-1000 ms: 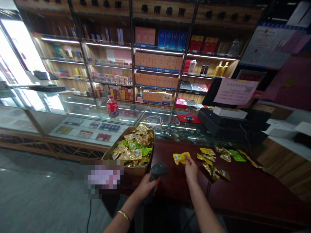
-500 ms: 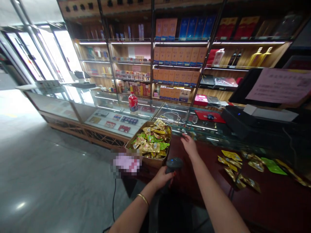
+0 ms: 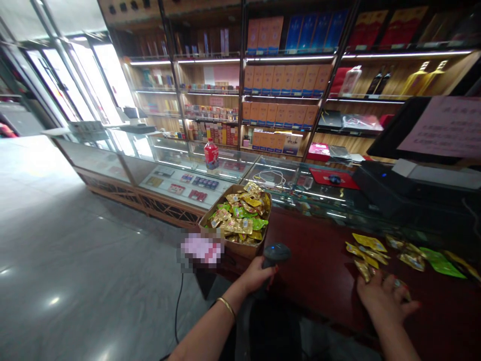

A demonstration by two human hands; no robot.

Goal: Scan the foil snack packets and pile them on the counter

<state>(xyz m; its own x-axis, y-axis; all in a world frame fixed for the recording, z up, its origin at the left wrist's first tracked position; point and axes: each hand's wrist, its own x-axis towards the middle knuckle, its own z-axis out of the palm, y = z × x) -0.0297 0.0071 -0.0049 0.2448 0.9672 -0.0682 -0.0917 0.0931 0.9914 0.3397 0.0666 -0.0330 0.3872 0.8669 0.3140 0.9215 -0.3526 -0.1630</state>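
At a dark red desk [image 3: 311, 288] in a shop, a person works with both hands, the left hand [image 3: 257, 275] wrapped around the handle of a dark handheld scanner [image 3: 277, 251], whose head rises just above the thumb with a blue light glowing on top. Well to the right of that grip, the right hand [image 3: 387, 301] spreads low over a scatter of foil packets [image 3: 363, 269], fingers apart and thumb standing out to the side; from where I stand, I cannot tell whether the fingertips touch the foil beneath them. A yellow packet [image 3: 369, 242] lies just beyond those fingers, with a green packet [image 3: 441, 261] farther out to their right. Beyond the left hand's grip and a little to its left sits an open carton [image 3: 244, 249], heaped with gold, yellow and green packets. Past the carton, on a glass counter [image 3: 188, 158], stands a red bottle [image 3: 211, 154], while a white cable [image 3: 269, 178] lies looped straight ahead of the scanner. Ahead of the gap between the two hands, a mouse [image 3: 334, 179] rests on a red mat [image 3: 349, 176].
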